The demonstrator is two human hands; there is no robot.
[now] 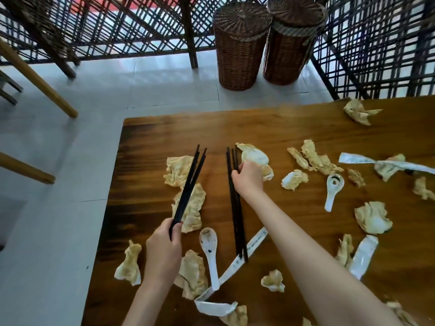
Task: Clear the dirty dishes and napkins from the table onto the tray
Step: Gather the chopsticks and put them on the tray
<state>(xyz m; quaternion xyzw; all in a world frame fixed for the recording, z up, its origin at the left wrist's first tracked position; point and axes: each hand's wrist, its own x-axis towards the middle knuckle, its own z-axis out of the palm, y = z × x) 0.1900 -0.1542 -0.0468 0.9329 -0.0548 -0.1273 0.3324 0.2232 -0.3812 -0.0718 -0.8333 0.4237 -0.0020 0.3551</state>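
Far left of both hands lie pale floor tiles (58,142) and chair legs (37,78), off the table (146,128) altogether. Just left of the left hand (163,250) sits a crumpled napkin (129,267) near the table edge. The left hand is curled tight round the near ends of a bundle of black chopsticks (189,184), whose tips fan up and away from the wrist, lifted over two flattened napkins (188,208); gripping at the end probably keeps the bundle gathered while the other hand collects more. Between the hands lies a white spoon (209,252), bowl away from the person, its handle across a long paper sleeve (244,255). A second set of chopsticks (236,208) runs beside the right forearm, its near tips on that sleeve. The right hand (249,177) has its fingers bent onto the far part of this set, apparently pinching it to pick it up, though whether it is clear of the wood I cannot tell. Just beyond that hand is a stained napkin (255,157). Right of the right hand more napkins (315,158) are scattered, with another spoon (333,189) and further sleeves (363,257). Beyond the table stand two wicker baskets (242,43) before a lattice screen (117,27). No tray shows, so every napkin and utensil seems yet to be cleared; joining both chopstick sets in one hand looks the sensible next step
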